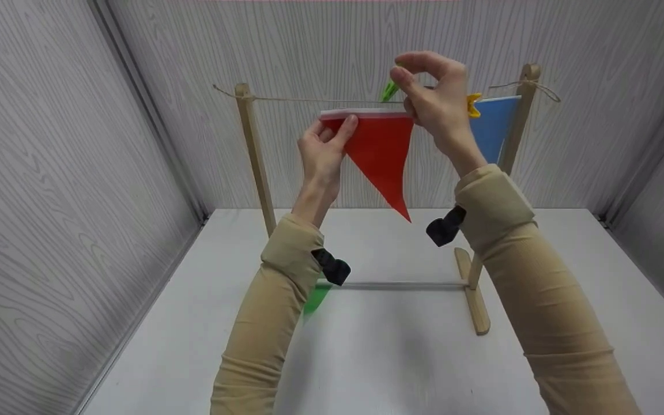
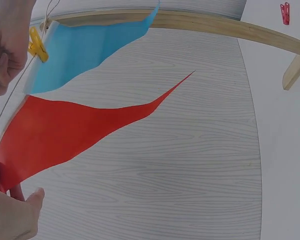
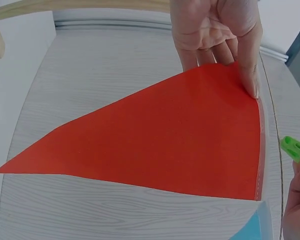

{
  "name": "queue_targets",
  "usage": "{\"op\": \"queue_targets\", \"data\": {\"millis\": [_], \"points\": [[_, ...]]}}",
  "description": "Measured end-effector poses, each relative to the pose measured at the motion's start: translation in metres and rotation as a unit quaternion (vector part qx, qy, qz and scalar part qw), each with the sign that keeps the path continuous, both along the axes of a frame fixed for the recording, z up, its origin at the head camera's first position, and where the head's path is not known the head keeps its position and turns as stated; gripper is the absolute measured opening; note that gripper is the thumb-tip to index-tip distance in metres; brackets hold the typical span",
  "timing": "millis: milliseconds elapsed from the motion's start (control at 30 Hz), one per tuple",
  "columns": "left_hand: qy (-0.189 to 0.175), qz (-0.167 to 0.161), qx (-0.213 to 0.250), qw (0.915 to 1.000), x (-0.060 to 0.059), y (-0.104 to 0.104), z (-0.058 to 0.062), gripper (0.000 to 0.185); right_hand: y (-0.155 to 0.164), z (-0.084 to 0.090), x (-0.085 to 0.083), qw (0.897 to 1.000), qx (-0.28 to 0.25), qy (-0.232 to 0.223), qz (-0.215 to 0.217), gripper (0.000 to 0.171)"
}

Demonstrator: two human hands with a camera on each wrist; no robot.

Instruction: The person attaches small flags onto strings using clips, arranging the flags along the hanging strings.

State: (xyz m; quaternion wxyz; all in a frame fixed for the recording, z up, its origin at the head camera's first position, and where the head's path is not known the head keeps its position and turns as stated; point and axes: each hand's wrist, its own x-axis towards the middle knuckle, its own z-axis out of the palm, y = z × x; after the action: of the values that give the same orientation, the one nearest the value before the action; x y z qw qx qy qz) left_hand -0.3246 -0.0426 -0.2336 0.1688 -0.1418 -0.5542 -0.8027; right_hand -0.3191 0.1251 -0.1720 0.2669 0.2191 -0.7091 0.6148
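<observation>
My left hand point(image 1: 323, 150) pinches a red pennant point(image 1: 384, 147) near the left end of its white top hem, thumb in front and fingers behind. The pennant hangs point down, its hem just below a thin string point(image 1: 303, 100). Above the string, my right hand point(image 1: 438, 98) grips a green clothespin point(image 1: 389, 91) between thumb and forefinger, its tip angled down toward the string. The right hand's lower fingers overlap the pennant's right top corner in the head view. Right of that hand, a yellow clothespin point(image 1: 474, 106) clips a blue pennant point(image 1: 496, 127) to the string.
Two wooden posts point(image 1: 255, 155) carry the string, with a pale rod point(image 1: 401, 285) joining them low down. A wooden foot point(image 1: 476, 305) supports the right post. Behind the left forearm lies a green piece point(image 1: 316, 298). A red clothespin point(image 2: 285, 13) lies on the white surface.
</observation>
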Motion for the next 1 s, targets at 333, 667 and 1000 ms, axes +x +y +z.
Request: {"op": "queue_targets", "data": {"millis": [333, 667, 1000], "points": [[0.002, 0.002, 0.002, 1.0, -0.0012, 0.0011, 0.0016, 0.028, -0.0042, 0.0008, -0.001, 0.999, 0.031, 0.02, -0.037, 0.027], [0.005, 0.011, 0.016, 0.9998, -0.0015, -0.0007, 0.0028, 0.027, -0.0057, 0.0003, -0.0019, 0.996, 0.05, 0.048, -0.052, 0.025], [0.01, 0.023, -0.009, 0.9996, -0.0007, 0.0015, 0.0045, 0.027, -0.0088, 0.0006, -0.0028, 0.991, 0.071, 0.058, -0.096, 0.02]]}}
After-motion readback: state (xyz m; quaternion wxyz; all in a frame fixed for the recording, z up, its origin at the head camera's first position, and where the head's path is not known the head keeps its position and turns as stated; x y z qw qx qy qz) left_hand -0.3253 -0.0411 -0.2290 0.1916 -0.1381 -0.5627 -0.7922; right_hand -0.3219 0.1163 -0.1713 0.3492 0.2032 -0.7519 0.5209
